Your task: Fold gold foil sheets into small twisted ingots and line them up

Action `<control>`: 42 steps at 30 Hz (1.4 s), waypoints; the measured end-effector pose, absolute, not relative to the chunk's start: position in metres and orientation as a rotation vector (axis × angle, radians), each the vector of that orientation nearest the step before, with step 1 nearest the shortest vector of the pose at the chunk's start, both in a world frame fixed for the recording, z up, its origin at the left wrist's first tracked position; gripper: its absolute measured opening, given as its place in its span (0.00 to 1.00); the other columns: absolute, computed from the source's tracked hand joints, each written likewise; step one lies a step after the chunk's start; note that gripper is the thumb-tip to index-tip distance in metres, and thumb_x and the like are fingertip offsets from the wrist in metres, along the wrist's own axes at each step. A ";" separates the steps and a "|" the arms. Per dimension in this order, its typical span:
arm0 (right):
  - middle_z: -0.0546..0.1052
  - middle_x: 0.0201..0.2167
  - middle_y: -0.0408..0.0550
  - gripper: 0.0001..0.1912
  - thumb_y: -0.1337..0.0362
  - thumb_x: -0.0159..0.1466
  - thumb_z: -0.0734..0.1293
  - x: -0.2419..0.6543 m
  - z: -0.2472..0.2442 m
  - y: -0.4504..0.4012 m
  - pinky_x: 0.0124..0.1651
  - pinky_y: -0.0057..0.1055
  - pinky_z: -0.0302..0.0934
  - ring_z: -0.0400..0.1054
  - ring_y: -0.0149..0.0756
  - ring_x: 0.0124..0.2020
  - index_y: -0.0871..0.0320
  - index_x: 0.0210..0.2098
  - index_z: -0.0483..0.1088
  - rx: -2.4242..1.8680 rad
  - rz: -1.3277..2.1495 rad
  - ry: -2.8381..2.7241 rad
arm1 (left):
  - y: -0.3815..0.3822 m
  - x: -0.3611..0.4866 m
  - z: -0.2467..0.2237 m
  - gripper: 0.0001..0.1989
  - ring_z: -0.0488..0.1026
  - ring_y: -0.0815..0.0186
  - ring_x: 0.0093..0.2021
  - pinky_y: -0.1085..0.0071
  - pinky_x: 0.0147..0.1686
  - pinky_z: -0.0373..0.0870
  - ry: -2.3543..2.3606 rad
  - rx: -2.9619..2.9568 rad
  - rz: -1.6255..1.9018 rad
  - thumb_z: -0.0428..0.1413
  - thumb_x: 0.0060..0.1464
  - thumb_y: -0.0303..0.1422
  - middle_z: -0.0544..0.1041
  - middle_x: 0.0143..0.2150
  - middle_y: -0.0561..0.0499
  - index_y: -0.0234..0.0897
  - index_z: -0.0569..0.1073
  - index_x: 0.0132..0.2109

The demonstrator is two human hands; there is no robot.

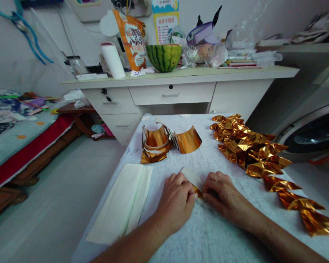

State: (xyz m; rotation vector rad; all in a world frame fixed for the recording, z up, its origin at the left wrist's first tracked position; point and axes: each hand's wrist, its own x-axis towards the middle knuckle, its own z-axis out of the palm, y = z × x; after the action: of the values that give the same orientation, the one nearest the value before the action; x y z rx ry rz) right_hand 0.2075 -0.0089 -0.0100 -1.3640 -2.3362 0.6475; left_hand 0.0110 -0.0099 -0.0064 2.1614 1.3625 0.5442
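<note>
**Two grips on one small piece of foil (196, 178)**

The person's left hand (177, 197) and right hand (222, 190) each pinched the foil between thumb and fingers, low over the middle of the table (203, 233). Both grips were closed on it, close together, probably so that neither side could slip or spring back. The curled sheets (157, 137) sat beyond the hands, seemingly within easy reach, while the twisted foil pieces (252, 146) lay heaped along the right side, perhaps to leave working room. A pale flat sheet (120, 201) lay to the left.

The foil's pale face showed on the far side; its visible gold edge slanted from far left to near right. Fingers covered both ends, so I could not tell its long axis.
</note>
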 end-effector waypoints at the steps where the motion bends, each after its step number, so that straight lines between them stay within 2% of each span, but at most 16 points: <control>1: 0.71 0.33 0.47 0.06 0.66 0.65 0.64 0.207 -0.010 -0.009 0.43 0.40 0.54 0.62 0.41 0.39 0.57 0.32 0.69 -1.371 0.641 -2.335 | -0.010 0.011 -0.006 0.05 0.65 0.60 0.44 0.61 0.46 0.61 1.382 2.157 0.548 0.56 0.57 0.29 0.70 0.38 0.50 0.38 0.72 0.32; 15: 0.71 0.31 0.47 0.08 0.66 0.65 0.65 0.200 -0.011 -0.009 0.41 0.39 0.54 0.63 0.40 0.36 0.57 0.29 0.71 -1.472 0.550 -2.302 | -0.010 0.014 -0.015 0.06 0.65 0.61 0.42 0.64 0.43 0.62 1.426 2.094 0.663 0.57 0.49 0.23 0.67 0.36 0.51 0.38 0.70 0.28; 23: 0.72 0.30 0.48 0.07 0.67 0.63 0.66 0.197 -0.011 -0.008 0.40 0.39 0.54 0.63 0.41 0.36 0.57 0.27 0.72 -1.544 0.566 -2.278 | -0.010 0.013 -0.011 0.07 0.64 0.60 0.43 0.62 0.44 0.62 1.430 2.138 0.582 0.53 0.56 0.26 0.69 0.38 0.50 0.38 0.71 0.30; 31: 0.72 0.29 0.47 0.06 0.69 0.61 0.67 0.196 -0.013 -0.008 0.39 0.38 0.54 0.63 0.40 0.35 0.57 0.27 0.71 -1.561 0.548 -2.263 | -0.011 0.016 -0.012 0.07 0.65 0.59 0.43 0.61 0.44 0.63 1.470 2.196 0.575 0.55 0.54 0.25 0.68 0.37 0.49 0.38 0.70 0.29; 42: 0.72 0.29 0.48 0.07 0.69 0.62 0.66 0.196 -0.016 -0.009 0.39 0.39 0.53 0.62 0.41 0.35 0.57 0.27 0.71 -1.550 0.499 -2.277 | -0.012 0.017 -0.010 0.06 0.64 0.58 0.44 0.59 0.45 0.63 1.483 2.257 0.497 0.54 0.57 0.27 0.68 0.39 0.48 0.37 0.70 0.30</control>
State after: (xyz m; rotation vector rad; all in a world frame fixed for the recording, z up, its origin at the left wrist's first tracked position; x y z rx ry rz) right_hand 0.1964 -0.0093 -0.0163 -1.5501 -2.2772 0.4992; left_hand 0.0170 -0.0122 -0.0096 2.2572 1.4833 0.4971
